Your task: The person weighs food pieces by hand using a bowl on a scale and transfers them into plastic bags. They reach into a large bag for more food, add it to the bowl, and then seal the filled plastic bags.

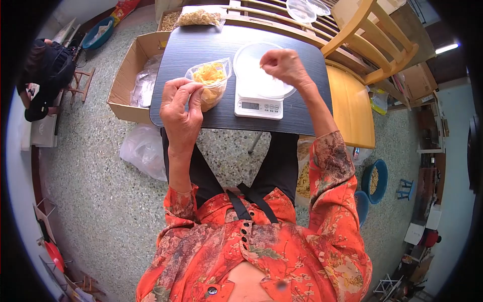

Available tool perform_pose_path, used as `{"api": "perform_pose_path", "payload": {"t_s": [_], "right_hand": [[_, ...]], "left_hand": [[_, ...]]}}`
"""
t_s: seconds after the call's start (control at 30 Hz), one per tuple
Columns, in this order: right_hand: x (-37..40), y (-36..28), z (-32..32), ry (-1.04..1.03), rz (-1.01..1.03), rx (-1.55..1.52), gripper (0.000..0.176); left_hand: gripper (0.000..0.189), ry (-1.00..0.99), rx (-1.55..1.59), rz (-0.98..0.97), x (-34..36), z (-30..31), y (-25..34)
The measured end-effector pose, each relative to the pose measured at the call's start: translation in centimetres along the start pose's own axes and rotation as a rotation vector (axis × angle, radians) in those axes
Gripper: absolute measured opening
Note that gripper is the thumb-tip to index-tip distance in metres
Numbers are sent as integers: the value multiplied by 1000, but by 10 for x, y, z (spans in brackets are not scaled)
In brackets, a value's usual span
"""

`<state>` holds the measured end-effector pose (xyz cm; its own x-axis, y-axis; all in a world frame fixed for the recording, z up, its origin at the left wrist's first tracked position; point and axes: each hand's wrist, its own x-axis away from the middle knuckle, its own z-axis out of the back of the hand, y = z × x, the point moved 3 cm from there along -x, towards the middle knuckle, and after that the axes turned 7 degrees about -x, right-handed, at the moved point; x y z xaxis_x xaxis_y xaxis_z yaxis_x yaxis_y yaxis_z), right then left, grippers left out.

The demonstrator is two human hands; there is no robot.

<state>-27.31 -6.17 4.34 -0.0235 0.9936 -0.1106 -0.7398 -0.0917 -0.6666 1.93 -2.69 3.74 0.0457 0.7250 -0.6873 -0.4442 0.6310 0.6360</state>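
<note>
On the dark table (201,50), a clear plastic bag (217,91) stands open, filled with yellow-orange strips (210,74). My left hand (182,108) pinches the left side of its rim. Over a white kitchen scale (258,107) I hold my right hand (284,66), its fingers pinched together around a tiny bit of something orange-brown, too small to name. A round clear plastic tray (246,60) lies on the scale's plate beneath that hand. The scale's display is lit, but its digits are too small to read.
A filled bag (200,18) lies at the table's far edge. Left of the table is an open cardboard box (123,83) with plastic bags. A wooden chair (352,108) stands right. Another person (50,70) is far left. Blue basins (378,171) stand on the floor at right.
</note>
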Motion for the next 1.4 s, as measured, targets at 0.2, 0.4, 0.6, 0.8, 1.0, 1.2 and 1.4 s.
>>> {"api": "perform_pose_path", "payload": {"t_s": [0.2, 0.4, 0.6, 0.8, 1.0, 1.2, 1.4], "right_hand": [[8, 5, 20, 272, -55, -985, 14], [8, -92, -30, 191, 198, -665, 7], [16, -130, -74, 171, 560, 94, 16], [10, -102, -116, -49, 572, 302, 10], [41, -114, -99, 549, 580, 365, 11], [63, -119, -90, 688, 533, 218, 12], [217, -48, -45, 1053, 508, -14, 11]], "left_hand": [[13, -11, 39, 10, 1, -1, 0], [12, -14, 75, -15, 4, -4, 1], [12, 35, -13, -27, 8, 5, 0], [10, 16, -137, -36, 25, -6, -9], [10, -44, -142, -5, 33, -16, -16], [13, -116, -188, 37, 35, -25, -33], [15, -151, -310, 29, 39, -33, -17]]}}
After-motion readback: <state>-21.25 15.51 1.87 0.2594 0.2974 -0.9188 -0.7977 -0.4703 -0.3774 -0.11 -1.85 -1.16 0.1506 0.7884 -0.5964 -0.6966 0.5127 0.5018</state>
